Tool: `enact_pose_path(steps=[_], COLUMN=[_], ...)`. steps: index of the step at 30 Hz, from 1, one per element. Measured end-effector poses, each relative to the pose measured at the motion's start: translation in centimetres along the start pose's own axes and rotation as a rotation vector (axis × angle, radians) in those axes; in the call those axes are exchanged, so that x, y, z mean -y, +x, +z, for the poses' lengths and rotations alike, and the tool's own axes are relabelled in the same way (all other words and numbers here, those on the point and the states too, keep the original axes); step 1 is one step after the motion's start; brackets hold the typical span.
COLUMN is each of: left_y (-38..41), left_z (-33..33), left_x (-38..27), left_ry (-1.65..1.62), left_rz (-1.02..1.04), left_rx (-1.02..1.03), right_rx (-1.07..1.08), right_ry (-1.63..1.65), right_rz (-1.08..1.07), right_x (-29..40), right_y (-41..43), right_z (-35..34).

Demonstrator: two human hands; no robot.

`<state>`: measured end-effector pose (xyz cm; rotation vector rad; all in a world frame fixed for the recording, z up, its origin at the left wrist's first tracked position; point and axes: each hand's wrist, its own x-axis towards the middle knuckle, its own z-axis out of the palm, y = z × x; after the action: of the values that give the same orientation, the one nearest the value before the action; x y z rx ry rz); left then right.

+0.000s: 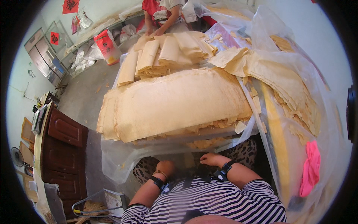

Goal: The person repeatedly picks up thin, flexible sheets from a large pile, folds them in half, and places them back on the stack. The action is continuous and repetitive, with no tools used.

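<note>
My left hand [165, 168] is low over my lap beside a patterned knee, wearing a beaded bracelet. Its fingers are turned away and I cannot see whether they hold anything. Close to my other knee is my right hand [209, 159], its fingers bent inward, and what lies between them is not clear. Both hands are below the near edge of the table, apart from the sheets. Before me lies a wide stack of thin, pale-yellow dried sheets [179, 103], perhaps bean curd skin, with ragged, flaking edges. Clear plastic sheeting [117, 156] hangs under it.
Folded bundles of sheets [148, 56] lie farther back, where a co-worker's hands [156, 33] touch them. More sheets [282, 78] drape on the right, above a pink cloth [310, 168]. A dark wooden cabinet [64, 151] and a broom [92, 207] stand left.
</note>
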<state>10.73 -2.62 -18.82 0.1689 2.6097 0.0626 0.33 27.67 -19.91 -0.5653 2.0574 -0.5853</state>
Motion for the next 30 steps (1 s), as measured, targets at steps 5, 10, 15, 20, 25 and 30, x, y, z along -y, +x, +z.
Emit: enact_pose_path(steps=[5, 10, 15, 20, 25, 30], left_y=[0.0, 0.0, -0.5, -0.9, -0.9, -1.0], left_z=[0.0, 0.1, -1.0, -1.9, -1.5, -1.5], left_x=[-0.1, 0.0, -0.4, -0.9, -0.7, -0.5], left_ry=[-0.022, -0.001, 0.02, 0.0, 0.089, 0.032], left_rz=[0.031, 0.036, 0.04, 0.017, 0.043, 0.043], left_rx=[0.006, -0.011, 0.05, 0.051, 0.036, -0.033], right_rx=[-0.03, -0.035, -0.041, -0.019, -0.045, -0.023], right_ry=[0.028, 0.017, 0.005, 0.03, 0.024, 0.021], right_rz=[0.004, 0.017, -0.008, -0.008, 0.002, 0.021], right_x=[-0.3, 0.0, 0.5, 0.2, -0.5, 0.2], right_y=[0.1, 0.0, -0.6, -0.6, 0.3, -0.4], right_z=[0.3, 0.0, -0.4, -0.3, 0.3, -0.2])
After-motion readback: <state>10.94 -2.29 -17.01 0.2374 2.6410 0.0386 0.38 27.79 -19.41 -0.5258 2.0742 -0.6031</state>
